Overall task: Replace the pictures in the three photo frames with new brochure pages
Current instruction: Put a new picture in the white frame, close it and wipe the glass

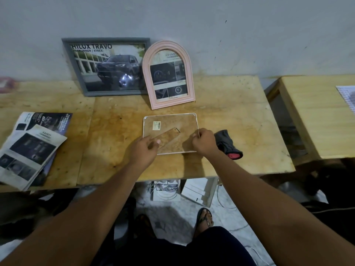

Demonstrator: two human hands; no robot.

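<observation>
A white-rimmed photo frame point(189, 120) lies face down on the wooden table, its brown backing board up with a small label sticker and a fold-out stand point(167, 136). My left hand point(145, 148) pinches the stand near the frame's lower left. My right hand point(203, 142) grips the frame's right edge. A grey frame point(84, 81) holding a truck brochure page leans on the wall. Beside it a pink arched frame point(148, 77) holds another brochure page. Loose brochure pages point(28, 150) lie at the table's left.
A grey cloth with a red tip point(227, 144) lies just right of my right hand. A second wooden table point(315, 116) stands at the right with a printed sheet point(347, 96) on it. Papers and a box sit on the floor under the table's front edge.
</observation>
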